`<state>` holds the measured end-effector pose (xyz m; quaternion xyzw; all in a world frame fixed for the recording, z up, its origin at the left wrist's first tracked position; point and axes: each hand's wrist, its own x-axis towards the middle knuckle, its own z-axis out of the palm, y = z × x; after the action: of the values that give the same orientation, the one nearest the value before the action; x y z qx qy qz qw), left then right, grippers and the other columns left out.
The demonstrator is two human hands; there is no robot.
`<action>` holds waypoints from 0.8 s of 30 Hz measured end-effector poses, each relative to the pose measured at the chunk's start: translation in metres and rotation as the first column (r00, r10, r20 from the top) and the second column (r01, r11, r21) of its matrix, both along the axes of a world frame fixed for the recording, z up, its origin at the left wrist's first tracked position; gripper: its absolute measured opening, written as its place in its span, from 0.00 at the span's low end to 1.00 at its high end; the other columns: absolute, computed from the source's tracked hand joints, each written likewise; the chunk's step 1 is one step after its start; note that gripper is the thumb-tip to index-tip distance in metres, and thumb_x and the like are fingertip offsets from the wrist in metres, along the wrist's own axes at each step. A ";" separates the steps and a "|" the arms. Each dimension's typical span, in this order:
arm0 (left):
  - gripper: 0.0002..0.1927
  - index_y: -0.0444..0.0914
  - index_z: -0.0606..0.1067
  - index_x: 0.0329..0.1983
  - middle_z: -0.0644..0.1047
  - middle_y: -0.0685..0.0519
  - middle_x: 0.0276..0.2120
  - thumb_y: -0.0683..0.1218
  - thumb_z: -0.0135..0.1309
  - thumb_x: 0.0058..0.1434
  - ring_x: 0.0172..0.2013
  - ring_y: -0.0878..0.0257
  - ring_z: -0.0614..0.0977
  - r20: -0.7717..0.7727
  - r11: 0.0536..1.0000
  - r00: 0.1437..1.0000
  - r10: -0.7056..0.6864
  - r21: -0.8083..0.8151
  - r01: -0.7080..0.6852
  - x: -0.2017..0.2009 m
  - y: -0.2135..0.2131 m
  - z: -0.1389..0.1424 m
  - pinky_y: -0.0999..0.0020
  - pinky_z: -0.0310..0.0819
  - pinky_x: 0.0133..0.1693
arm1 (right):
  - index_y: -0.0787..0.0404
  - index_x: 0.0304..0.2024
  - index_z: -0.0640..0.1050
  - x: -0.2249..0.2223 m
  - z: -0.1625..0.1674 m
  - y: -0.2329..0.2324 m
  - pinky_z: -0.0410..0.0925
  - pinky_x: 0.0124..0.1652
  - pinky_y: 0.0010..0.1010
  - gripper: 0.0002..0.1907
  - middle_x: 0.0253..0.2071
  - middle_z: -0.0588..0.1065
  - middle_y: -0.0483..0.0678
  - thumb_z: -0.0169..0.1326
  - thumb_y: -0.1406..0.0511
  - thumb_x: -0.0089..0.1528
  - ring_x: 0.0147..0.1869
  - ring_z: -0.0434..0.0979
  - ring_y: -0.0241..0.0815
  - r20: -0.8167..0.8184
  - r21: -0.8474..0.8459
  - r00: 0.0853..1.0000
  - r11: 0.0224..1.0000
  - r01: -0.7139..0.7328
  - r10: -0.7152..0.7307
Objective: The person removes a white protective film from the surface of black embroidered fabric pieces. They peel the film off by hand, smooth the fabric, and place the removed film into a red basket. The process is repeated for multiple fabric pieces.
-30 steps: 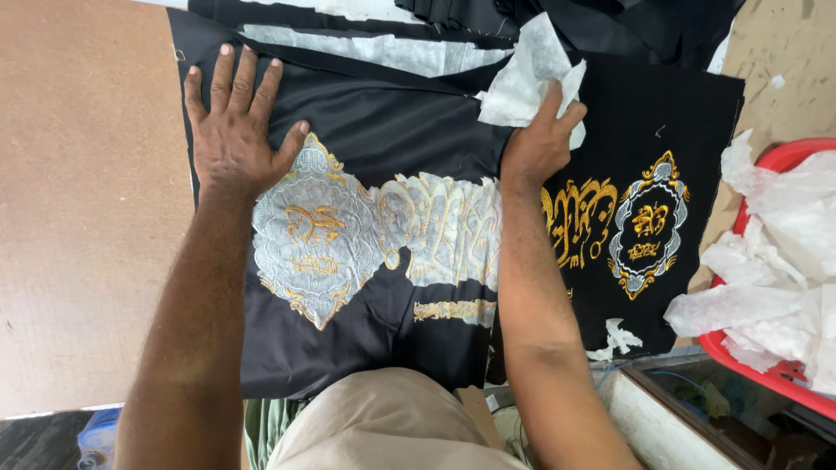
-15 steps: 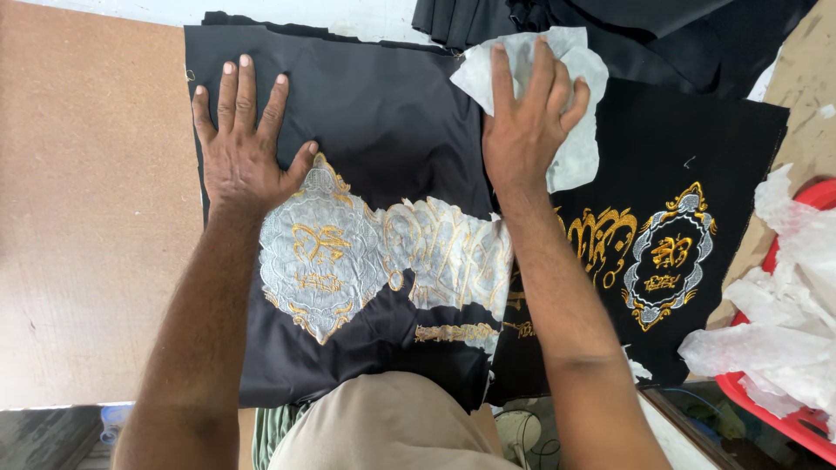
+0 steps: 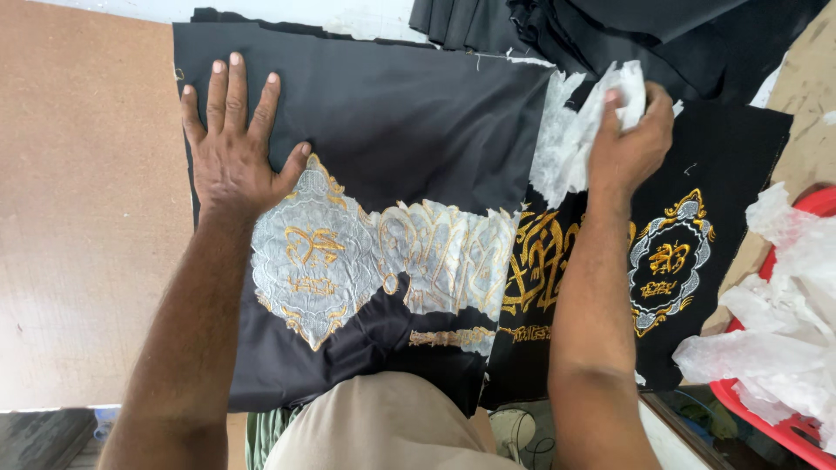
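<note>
Two hands: left hand (image 3: pixel 233 148) flat on black cloth (image 3: pixel 409 122); right hand (image 3: pixel 629 144) clutching white paper (image 3: pixel 570 139).

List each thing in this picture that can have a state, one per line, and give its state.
Left hand: flat, fingers spread, pressing the black cloth.
Right hand: closed on white backing paper.
Black cloth: spread flat, embroidery partly covered by paper.
White backing paper: torn, crumpled, partly lifted off.
Second embroidered panel: lying flat, gold embroidery uncovered.
Red tub: filled with crumpled white paper scraps.
Folded black fabric: piled at the top.
</note>
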<state>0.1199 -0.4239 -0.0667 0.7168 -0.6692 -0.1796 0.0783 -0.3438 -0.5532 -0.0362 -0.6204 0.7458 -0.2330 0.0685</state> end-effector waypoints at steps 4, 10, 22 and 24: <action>0.43 0.46 0.59 0.82 0.48 0.39 0.81 0.70 0.46 0.70 0.79 0.45 0.46 0.009 1.000 1.000 -0.003 -0.011 0.003 -0.001 0.000 0.000 0.35 0.30 0.74 | 0.64 0.71 0.62 0.029 0.017 0.037 0.56 0.67 0.52 0.39 0.70 0.61 0.63 0.68 0.57 0.67 0.73 0.62 0.59 -0.372 -0.357 0.928 0.923 -0.140 -0.003; 0.43 0.46 0.58 0.84 0.48 0.38 0.81 0.69 0.47 0.72 0.80 0.45 0.46 0.015 1.000 1.000 -0.022 -0.012 0.022 -0.005 0.002 -0.006 0.34 0.30 0.74 | 0.71 0.73 0.59 0.058 -0.003 0.026 0.50 0.72 0.54 0.36 0.74 0.62 0.63 0.50 0.53 0.73 0.78 0.60 0.59 -0.234 -0.009 0.910 0.935 -0.355 0.343; 0.43 0.46 0.59 0.83 0.47 0.40 0.82 0.70 0.46 0.70 0.80 0.47 0.45 0.007 1.000 1.000 -0.008 0.006 0.008 -0.001 0.000 -0.009 0.34 0.30 0.74 | 0.56 0.27 0.70 0.024 -0.062 0.012 0.59 0.27 0.34 0.23 0.19 0.69 0.41 0.56 0.53 0.73 0.22 0.68 0.40 -0.539 -0.072 0.784 0.912 -0.405 0.306; 0.43 0.46 0.58 0.83 0.47 0.41 0.82 0.70 0.46 0.71 0.80 0.47 0.45 0.001 1.000 1.000 -0.012 0.013 0.012 -0.001 0.000 -0.008 0.34 0.30 0.74 | 0.55 0.28 0.71 0.002 -0.069 -0.012 0.59 0.22 0.33 0.21 0.17 0.69 0.40 0.56 0.56 0.74 0.17 0.67 0.39 -0.550 -0.049 0.798 0.944 -0.327 0.248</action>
<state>0.1190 -0.4243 -0.0747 0.7135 -0.6722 -0.1841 0.0721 -0.3416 -0.5654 -0.1057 -0.7698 0.6134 -0.0895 -0.1520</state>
